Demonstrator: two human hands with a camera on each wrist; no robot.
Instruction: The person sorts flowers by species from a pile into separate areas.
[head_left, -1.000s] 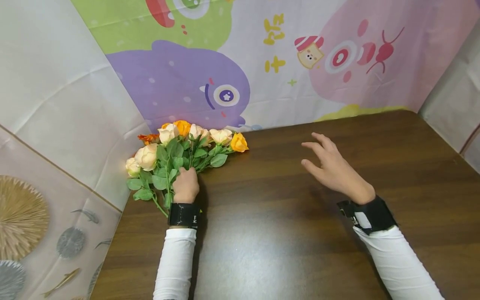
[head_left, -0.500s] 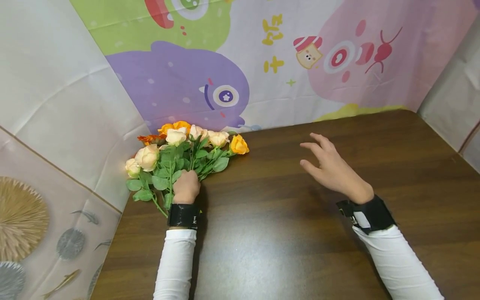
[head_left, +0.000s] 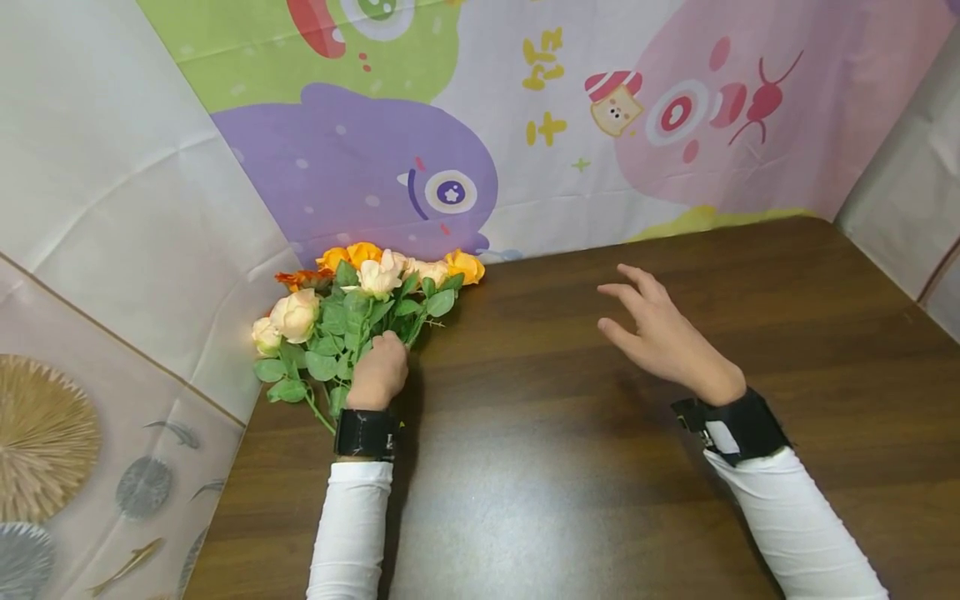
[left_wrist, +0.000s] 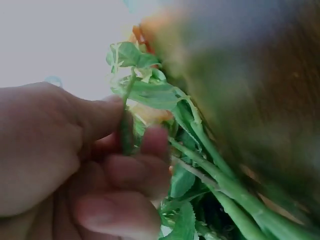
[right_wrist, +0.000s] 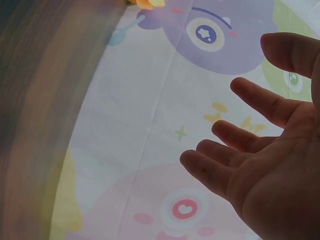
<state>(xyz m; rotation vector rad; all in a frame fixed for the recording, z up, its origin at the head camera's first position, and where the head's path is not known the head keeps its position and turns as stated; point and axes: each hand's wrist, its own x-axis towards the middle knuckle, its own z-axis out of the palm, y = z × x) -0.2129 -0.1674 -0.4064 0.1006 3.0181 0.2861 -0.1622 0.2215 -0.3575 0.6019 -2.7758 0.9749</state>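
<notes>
A pile of roses with cream, yellow and orange heads lies at the table's back left in the head view. My left hand [head_left: 379,372] is at the front of the pile, fingers curled. In the left wrist view, thumb and fingers pinch a thin green rose stem [left_wrist: 128,107]; other thick stems [left_wrist: 235,192] run beside it. A cream rose [head_left: 381,275] stands above this hand in the head view, over the other blooms. My right hand [head_left: 670,342] hovers over the table's right half, fingers spread and holding nothing; the right wrist view shows its palm.
The brown wooden table [head_left: 540,433] reaches back to a cartoon-printed cloth [head_left: 555,200]. A pale curtain [head_left: 142,192] borders the left side, close to two cream roses [head_left: 294,315]. An orange-red flower [head_left: 298,279] lies at the pile's back left.
My left hand has shifted slightly right, and the cream rose above it has moved right across the pile. The yellow rose at the right end has shifted back and left. My right hand is nearly still.
</notes>
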